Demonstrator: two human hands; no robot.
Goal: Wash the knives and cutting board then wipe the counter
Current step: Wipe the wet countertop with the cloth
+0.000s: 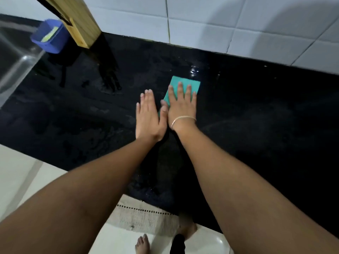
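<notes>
A person's right hand (181, 107) presses flat on a teal cloth (185, 85), fingers straight and slightly spread, on a black counter (256, 116). The cloth is a thin rectangle with a fine, matte weave, lying near the middle of the glossy surface; its far corner shows past the fingertips. The left hand (149, 116) lies just beside it, palm down, fingers straight and held together, grasping nothing, its thumb alongside the right thumb. A thin pale bracelet (183, 119) circles the right wrist.

The counter is dark polished stone, streaked with wet smears, with a bright patch of water glinting just beyond the cloth. White square tiles (238, 24) with thin grout lines back it. At far left, the pale wooden board (80, 22), with visible grain, stands upright against the wall beside a small blue plastic tub (51, 37) holding something yellow. A steel sink (14, 57) edge shows at the left margin. Below, bare feet stand by a grey woven mat (143, 215) with a dotted border on pale floor tiles. No writing is legible.
</notes>
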